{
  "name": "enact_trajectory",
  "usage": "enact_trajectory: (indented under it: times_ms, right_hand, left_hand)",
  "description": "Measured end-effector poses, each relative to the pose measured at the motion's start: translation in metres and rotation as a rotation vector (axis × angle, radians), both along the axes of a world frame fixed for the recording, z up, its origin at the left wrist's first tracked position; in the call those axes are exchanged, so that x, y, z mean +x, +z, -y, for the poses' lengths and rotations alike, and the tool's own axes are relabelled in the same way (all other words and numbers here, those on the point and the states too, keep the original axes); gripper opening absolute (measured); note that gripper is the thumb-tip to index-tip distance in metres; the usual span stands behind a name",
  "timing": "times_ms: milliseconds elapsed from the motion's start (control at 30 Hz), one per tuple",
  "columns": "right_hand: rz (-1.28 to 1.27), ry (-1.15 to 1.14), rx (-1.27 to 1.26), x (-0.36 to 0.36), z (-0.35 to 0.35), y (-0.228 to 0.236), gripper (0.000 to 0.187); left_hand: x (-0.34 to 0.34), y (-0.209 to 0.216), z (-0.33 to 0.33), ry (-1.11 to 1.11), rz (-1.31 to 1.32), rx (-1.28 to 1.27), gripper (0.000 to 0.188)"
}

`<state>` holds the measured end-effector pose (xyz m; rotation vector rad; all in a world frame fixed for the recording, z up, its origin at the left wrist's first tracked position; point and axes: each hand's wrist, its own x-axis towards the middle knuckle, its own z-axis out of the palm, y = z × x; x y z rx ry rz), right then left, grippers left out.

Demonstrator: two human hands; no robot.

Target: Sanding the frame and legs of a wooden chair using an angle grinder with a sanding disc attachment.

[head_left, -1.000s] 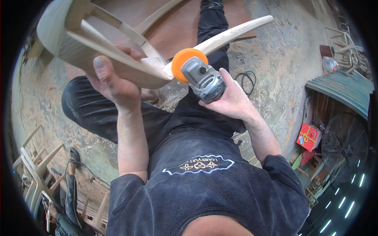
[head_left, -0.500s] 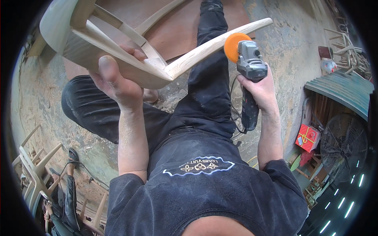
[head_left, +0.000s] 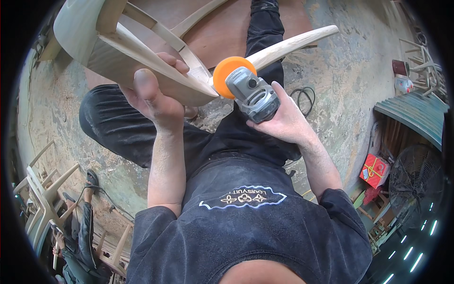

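My left hand (head_left: pixel 153 97) is closed round the lower rail of a pale wooden chair frame (head_left: pixel 142 64), thumb on the near face and fingertips showing behind. From the rail's near corner a curved chair leg (head_left: pixel 295 46) runs out to the upper right. In my right hand (head_left: pixel 288 116) is a grey and black angle grinder (head_left: pixel 255 97), its handle mostly hidden by the hand. The grinder's orange sanding disc (head_left: pixel 226 71) lies over the joint between leg and rail; whether it touches the wood I cannot tell.
A black cable (head_left: pixel 305 99) loops on the worn floor right of my lap. To the right stand a large fan (head_left: pixel 411 177), a red box (head_left: pixel 374 170) and a corrugated sheet (head_left: pixel 416 116). Another person (head_left: pixel 78 236) is at the lower left beside wooden chair frames (head_left: pixel 42 199).
The grinder has moved left and down along the leg, from near its outer half to the corner joint. My left hand keeps its grip on the frame; the whole view has shifted slightly.
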<state>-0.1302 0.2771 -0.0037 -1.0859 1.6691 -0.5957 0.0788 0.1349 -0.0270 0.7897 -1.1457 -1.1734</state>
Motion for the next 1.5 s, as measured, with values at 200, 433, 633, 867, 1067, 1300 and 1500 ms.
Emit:
enact_trajectory:
  times_ms: [200,433,633,867,1067,1300,1500]
  right_hand:
    - [0.007,0.018,0.106,0.001,0.004,0.001,0.101]
    - [-0.052,-0.037,0.094,-0.001,0.004,0.005,0.098]
    - [-0.130,-0.097,-0.055,-0.016,-0.004,-0.004,0.078]
    - [-0.160,-0.423,-0.068,-0.059,-0.009,-0.003,0.071]
    - [-0.095,-0.170,-0.101,-0.030,-0.013,0.002,0.078]
    - [0.070,-0.002,0.095,-0.003,0.001,-0.006,0.103]
    - [0.002,-0.006,-0.001,-0.001,0.000,-0.007,0.078]
  left_hand:
    - [-0.002,0.002,0.000,-0.005,-0.016,0.013,0.047]
    - [-0.005,0.003,0.001,0.014,-0.079,0.037,0.050]
    - [-0.004,0.002,0.000,0.006,-0.084,0.047,0.053]
    - [-0.005,0.001,-0.003,0.019,-0.051,0.034,0.054]
    - [-0.005,0.000,-0.006,0.024,-0.054,0.047,0.055]
    - [-0.005,-0.003,-0.007,0.012,-0.077,0.054,0.057]
    - [-0.010,-0.002,-0.011,0.009,-0.106,0.088,0.064]
